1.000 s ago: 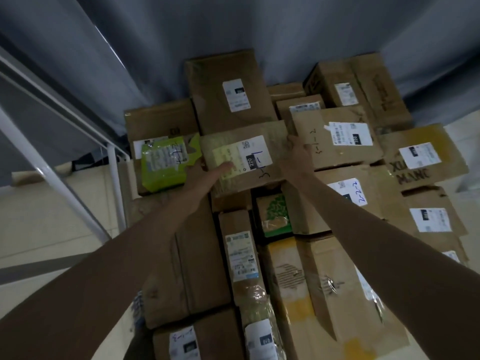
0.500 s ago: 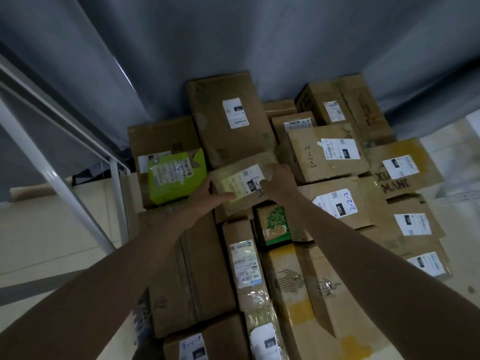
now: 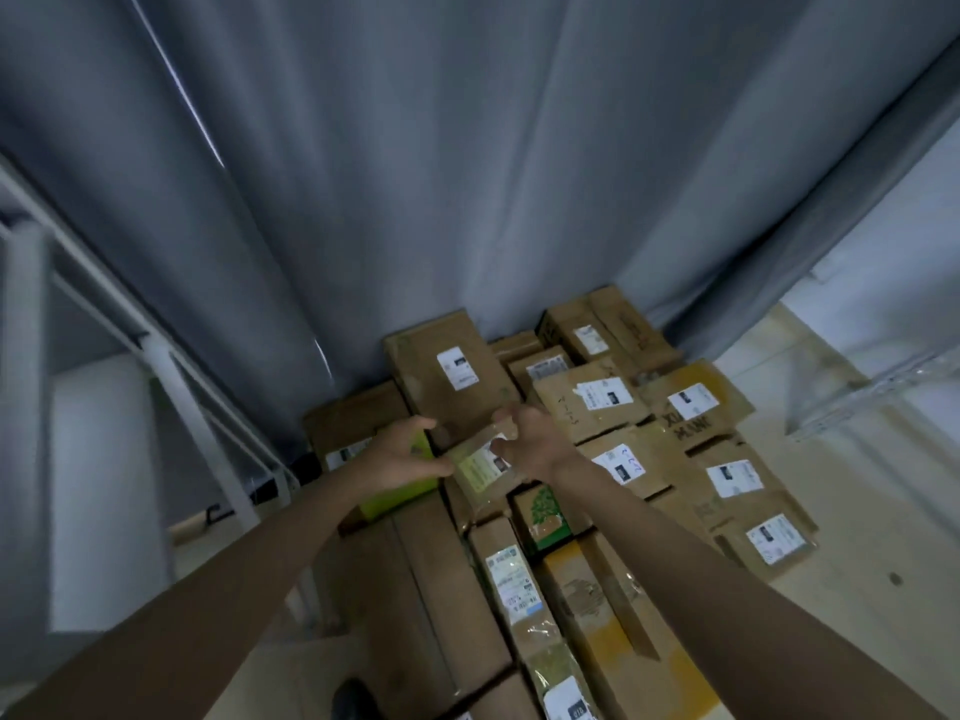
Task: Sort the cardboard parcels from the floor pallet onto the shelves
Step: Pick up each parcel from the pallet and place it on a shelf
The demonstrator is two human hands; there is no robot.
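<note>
Both hands are on one small cardboard parcel [image 3: 485, 467]: my left hand [image 3: 402, 457] cups its left edge, my right hand [image 3: 530, 441] pinches its far corner, and it sits tilted, seemingly just lifted off the stack of parcels on the floor pallet. I judge this the pick-up step; next I must carry it clear and turn toward the white shelf frame [image 3: 171, 387] at left. A lime-green box [image 3: 395, 493] lies just beside my left wrist. No containers show their contents.
</note>
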